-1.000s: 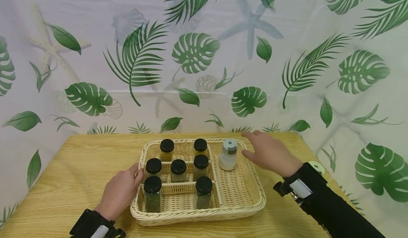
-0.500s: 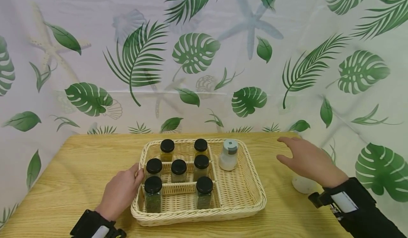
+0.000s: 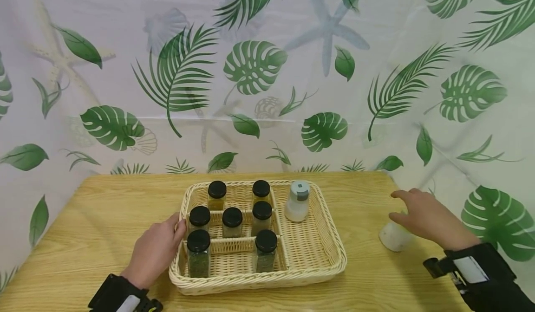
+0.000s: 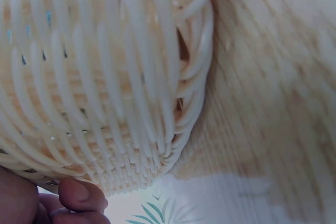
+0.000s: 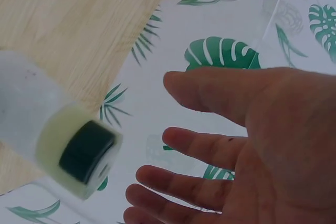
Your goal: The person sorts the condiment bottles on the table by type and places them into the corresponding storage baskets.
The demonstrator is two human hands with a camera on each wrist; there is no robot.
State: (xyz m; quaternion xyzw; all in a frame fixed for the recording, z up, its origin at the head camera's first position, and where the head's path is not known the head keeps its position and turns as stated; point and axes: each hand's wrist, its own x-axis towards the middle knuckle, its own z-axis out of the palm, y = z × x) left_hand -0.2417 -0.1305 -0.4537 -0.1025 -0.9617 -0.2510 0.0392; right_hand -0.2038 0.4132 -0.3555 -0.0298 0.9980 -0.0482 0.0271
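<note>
My left hand (image 3: 156, 249) grips the left rim of a cream wicker basket (image 3: 259, 282). In the left wrist view its fingertips (image 4: 81, 195) lie at the edge of the basket wall (image 4: 115, 72). Several black-lidded spice jars (image 3: 198, 254) stand upright in the basket's left compartments. The long right compartment holds a white-capped shaker (image 3: 297, 203) near its back. To the right of the basket, my right hand (image 3: 432, 219) is spread with nothing in it, beside a second shaker (image 3: 393, 237) that it partly covers. This shaker (image 5: 79, 145) shows a pale yellowish cap with a dark patch.
A wooden table (image 3: 113, 214) carries everything. Behind it and along its sides hangs a white cloth (image 3: 259, 149) printed with green leaves, starfish and shells. The second shaker stands close to the table's right edge.
My right hand has moved from the basket's back right corner out to the right, to the second shaker. My left hand has stayed at the rim.
</note>
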